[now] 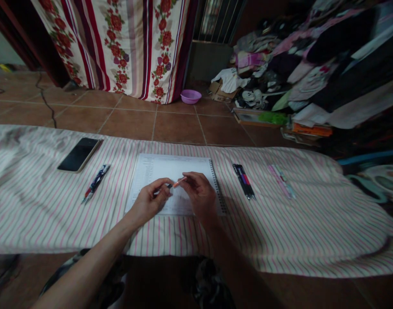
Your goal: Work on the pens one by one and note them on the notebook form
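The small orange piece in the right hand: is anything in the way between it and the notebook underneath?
Nothing visible: the right hand holds the small orange piece over the notebook, with the left hand beside it. The pens lie apart, on the striped cloth.

One head-worn camera gives the single view, looking forward and down from above the person's lap over the striped cloth (299,240). The left hand (151,197) and right hand (201,195) come close before it, near mid-frame, above the notebook (183,165). Its wide view runs on across the floor (132,122) to the farther curtain (132,47) and clothes (280,56) at the top.
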Motion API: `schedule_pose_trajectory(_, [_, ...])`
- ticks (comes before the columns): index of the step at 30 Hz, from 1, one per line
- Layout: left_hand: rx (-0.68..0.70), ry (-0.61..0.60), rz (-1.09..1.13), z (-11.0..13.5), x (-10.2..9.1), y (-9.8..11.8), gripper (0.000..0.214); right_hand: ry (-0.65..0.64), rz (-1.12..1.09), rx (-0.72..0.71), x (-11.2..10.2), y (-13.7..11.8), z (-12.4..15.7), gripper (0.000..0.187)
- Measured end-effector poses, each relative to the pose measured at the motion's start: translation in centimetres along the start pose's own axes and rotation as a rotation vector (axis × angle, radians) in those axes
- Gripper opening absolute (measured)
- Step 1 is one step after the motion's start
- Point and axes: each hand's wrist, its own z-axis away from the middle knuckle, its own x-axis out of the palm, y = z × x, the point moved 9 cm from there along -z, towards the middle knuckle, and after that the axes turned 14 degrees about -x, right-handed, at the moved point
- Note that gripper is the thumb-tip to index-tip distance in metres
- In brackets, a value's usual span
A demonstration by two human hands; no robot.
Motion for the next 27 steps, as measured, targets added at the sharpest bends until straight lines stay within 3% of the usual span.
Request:
schedule_pose_trajectory(12, [0.078, 0.049, -0.109, 0.4, -0.2, 1.1, 0.027, 0.033, 0.003, 0.028, -0.1, -0.1, 0.0, 0.016])
schedule_pose_trajectory(27, [0.045, 0.048, -0.090, 0.0, -0.3, 0.6, 0.027, 0.070, -0.028, 0.067, 0.1, 0.7, 0.4, 0.016])
